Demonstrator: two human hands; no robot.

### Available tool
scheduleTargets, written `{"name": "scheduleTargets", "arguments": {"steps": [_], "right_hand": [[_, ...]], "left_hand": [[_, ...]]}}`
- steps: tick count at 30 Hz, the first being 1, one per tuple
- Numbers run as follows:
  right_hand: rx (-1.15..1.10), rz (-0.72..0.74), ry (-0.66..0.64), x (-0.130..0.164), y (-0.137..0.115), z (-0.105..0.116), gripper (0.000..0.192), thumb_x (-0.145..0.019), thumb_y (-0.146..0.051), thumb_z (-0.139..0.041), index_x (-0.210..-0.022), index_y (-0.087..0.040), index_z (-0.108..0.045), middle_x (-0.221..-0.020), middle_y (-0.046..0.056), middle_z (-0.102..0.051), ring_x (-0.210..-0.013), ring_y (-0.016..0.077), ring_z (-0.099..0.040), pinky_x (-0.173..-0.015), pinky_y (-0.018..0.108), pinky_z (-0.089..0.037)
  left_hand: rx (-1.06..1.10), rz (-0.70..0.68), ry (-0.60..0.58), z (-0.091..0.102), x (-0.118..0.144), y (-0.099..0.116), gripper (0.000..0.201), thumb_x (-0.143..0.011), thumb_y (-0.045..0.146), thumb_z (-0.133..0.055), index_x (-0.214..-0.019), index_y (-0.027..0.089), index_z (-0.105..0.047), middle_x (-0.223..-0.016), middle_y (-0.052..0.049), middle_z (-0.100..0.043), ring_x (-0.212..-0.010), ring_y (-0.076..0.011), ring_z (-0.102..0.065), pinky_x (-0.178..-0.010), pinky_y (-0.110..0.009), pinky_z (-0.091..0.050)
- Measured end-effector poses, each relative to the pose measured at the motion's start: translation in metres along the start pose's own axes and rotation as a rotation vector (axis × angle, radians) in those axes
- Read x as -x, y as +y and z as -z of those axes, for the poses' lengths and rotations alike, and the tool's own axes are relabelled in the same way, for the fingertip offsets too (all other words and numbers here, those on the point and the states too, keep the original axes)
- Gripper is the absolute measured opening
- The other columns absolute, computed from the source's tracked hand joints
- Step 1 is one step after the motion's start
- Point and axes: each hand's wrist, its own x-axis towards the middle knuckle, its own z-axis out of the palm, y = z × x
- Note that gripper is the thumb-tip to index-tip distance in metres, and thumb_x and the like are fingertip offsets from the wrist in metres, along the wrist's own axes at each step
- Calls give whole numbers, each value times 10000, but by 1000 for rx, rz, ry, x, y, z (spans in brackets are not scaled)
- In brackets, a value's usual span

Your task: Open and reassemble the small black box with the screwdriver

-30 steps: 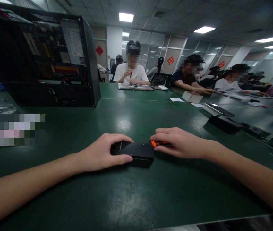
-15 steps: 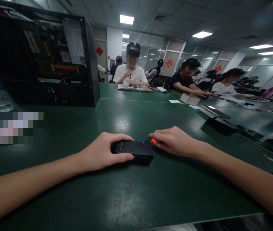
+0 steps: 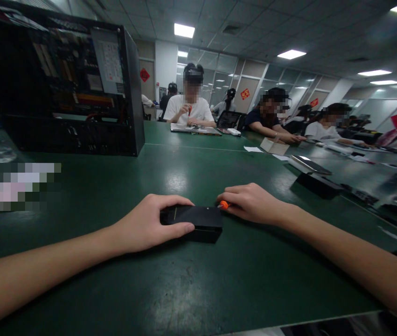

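Observation:
My left hand (image 3: 147, 225) is closed round the left part of a small black rectangular box (image 3: 203, 218) lying on the table, thumb along the near side and fingers over the far side. Just right of the box, my right hand (image 3: 250, 203) grips an orange-handled screwdriver (image 3: 224, 205). Its short metal shaft points left at the box's right end. Most of the handle is hidden in the fingers, and I cannot tell whether the tip touches the box.
An open black computer case (image 3: 133, 102) stands at the left on the green table (image 3: 170, 289). To the right lie a black box-like object (image 3: 317, 185), a flat device (image 3: 309, 164) and a small open carton (image 3: 274, 145). Across the table sits a person (image 3: 191, 107) in white, with others farther right.
Both hands keep their grips. The right hand and screwdriver show hardly any shift, and the box stays in place. The view has turned very slightly.

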Motion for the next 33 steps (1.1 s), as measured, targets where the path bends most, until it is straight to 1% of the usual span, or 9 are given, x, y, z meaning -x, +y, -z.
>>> {"name": "scheduleTargets", "arguments": {"steps": [5,8,12,17,20,23,25,28,33], "right_hand": [[-17,-126,-82,-1,11,0,303,-1026,-375,-462,-1073,-171,-681,-949,78,-704,-783,182,-664,-658,282,-417],[-84,-164,-84,-2,12,0,363,-1041,-431,-433,-1124,-169,-670,-991,86,-714,-853,197,-679,-735,297,-464],[-140,-209,-62,-5,7,1,365,-1035,-421,-449,-1192,-157,-645,-1076,101,-689,-904,200,-669,-796,316,-503],[-78,-206,-23,-7,-5,6,383,-1042,-422,-415,-1224,-162,-631,-1134,126,-667,-945,232,-668,-802,366,-532],[-202,-152,112,-10,-20,15,425,-1045,-465,-400,-1227,-147,-615,-1211,147,-654,-1084,248,-639,-912,403,-528],[-404,-71,190,-16,-48,25,573,-975,-588,-512,-1335,-143,-543,-1302,153,-629,-1163,247,-611,-985,406,-514],[-457,-58,172,-21,-69,28,658,-924,-584,-609,-1410,-158,-485,-1369,150,-602,-1213,246,-593,-1023,401,-500],[-443,-77,106,-28,-91,27,597,-958,-457,-600,-1447,-146,-456,-1395,161,-588,-1242,256,-584,-1052,427,-486],[-429,-72,34,-31,-93,22,542,-986,-405,-527,-1443,-119,-467,-1322,172,-633,-1153,283,-636,-989,463,-520]], "left_hand": [[120,57,34,-1,-2,-2,417,-879,500,-711,-1193,227,-729,-1120,-31,-766,-997,-252,-701,-845,-317,-510],[274,103,93,0,-7,-9,391,-897,530,-676,-1111,211,-750,-1031,-36,-769,-954,-242,-691,-812,-309,-503],[515,166,228,-1,-16,-19,492,-891,621,-627,-819,147,-740,-817,-54,-718,-770,-194,-633,-735,-296,-476],[806,300,311,0,-21,-22,564,-873,654,-628,-841,99,-722,-704,-23,-633,-573,-114,-482,-584,-247,-397],[824,297,310,0,-21,-20,499,-913,589,-614,-759,118,-677,-660,-1,-601,-551,-105,-449,-571,-236,-373],[780,268,287,-1,-20,-19,430,-920,532,-621,-750,139,-658,-656,6,-609,-551,-115,-455,-564,-238,-371],[762,243,276,-3,-20,-19,376,-914,503,-633,-803,147,-672,-694,-1,-642,-570,-124,-477,-569,-239,-379],[745,226,275,-4,-19,-18,332,-903,474,-655,-847,149,-689,-753,-17,-687,-604,-128,-512,-595,-240,-400],[760,277,272,-4,-19,-15,267,-885,399,-694,-989,155,-727,-832,-37,-740,-672,-141,-593,-626,-243,-447]]}}
